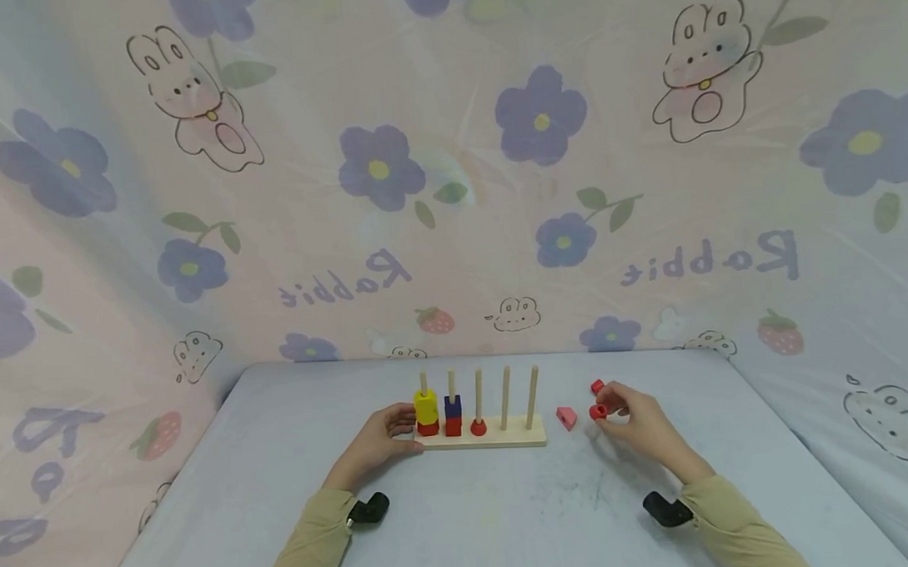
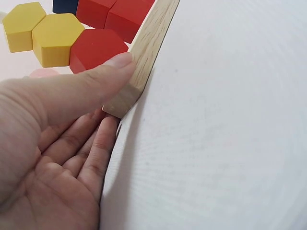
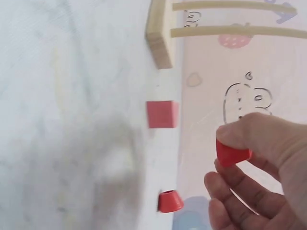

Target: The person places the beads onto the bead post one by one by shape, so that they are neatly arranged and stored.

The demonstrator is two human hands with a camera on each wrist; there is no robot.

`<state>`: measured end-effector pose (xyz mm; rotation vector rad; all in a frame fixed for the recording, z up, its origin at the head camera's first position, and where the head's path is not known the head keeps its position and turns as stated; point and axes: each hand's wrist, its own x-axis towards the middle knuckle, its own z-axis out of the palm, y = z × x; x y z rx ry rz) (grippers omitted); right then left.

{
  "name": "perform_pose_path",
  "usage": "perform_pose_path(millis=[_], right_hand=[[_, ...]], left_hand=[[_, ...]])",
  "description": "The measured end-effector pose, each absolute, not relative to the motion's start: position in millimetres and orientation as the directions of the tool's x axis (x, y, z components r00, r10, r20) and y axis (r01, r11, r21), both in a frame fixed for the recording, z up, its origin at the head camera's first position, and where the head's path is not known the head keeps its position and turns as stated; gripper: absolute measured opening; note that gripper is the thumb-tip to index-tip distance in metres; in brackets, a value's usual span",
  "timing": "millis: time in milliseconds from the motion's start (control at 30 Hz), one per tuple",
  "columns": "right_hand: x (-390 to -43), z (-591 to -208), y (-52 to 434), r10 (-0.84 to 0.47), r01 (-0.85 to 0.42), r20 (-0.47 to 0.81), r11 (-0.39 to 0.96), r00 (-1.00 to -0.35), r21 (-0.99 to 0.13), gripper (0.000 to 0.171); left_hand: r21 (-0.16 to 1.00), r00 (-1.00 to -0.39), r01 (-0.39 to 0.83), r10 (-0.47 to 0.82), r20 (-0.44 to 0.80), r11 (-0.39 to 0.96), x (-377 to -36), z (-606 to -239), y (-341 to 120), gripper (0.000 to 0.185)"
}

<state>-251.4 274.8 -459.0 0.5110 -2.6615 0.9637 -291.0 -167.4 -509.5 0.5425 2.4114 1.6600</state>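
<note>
**Peg board and loose pieces, hands at either end**

Right hand: right of centre in the head view, fingers curled, pinching a small red piece between thumb and fingertips, lifted off the table.

Left hand: left of centre, fingers relaxed and straight, thumb pressed on the left end of the wooden peg board.

Peg board: five upright pegs. First peg from the left carries a red hexagon under yellow hexagons; second, a red block under a blue block; third, a red cone-shaped piece.

Loose on table: pink block just right of the board; a second red piece behind the right hand.
</note>
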Motion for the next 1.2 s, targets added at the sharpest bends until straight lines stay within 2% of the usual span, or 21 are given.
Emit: perform_pose_path(millis=[300, 600, 867, 967, 1200], right_hand=[[-248.0, -433.2, 260.7, -0.303, -0.517, 0.447, 0.69, -0.842, -0.507, 0.029], [-243.1, -393.1, 239.4, -0.305, -0.56, 0.498, 0.648, -0.812, -0.516, 0.033], [-250.8, -361.5, 208.2, -0.372, -0.673, 0.576, 0.546, -0.728, -0.499, 0.031], [-255.9, -357.9, 192.8, -0.41, -0.712, 0.589, 0.493, -0.697, -0.499, 0.03], [-265.8, -363.4, 157.3, -0.452, -0.735, 0.58, 0.443, -0.677, -0.513, 0.028]], left_hand=[[0.93, -0.922, 0.208, 0.378, 0.083, 0.304, -289.1, -508.9, -167.3, 0.064], [0.934, -0.921, 0.203, 0.38, 0.081, 0.293, -287.5, -506.9, -166.4, 0.063], [0.929, -0.916, 0.214, 0.392, 0.085, 0.301, -289.3, -507.6, -167.6, 0.063], [0.929, -0.915, 0.211, 0.395, 0.078, 0.305, -290.3, -508.4, -168.2, 0.063], [0.925, -0.916, 0.214, 0.394, 0.079, 0.314, -291.0, -510.1, -167.7, 0.062]])
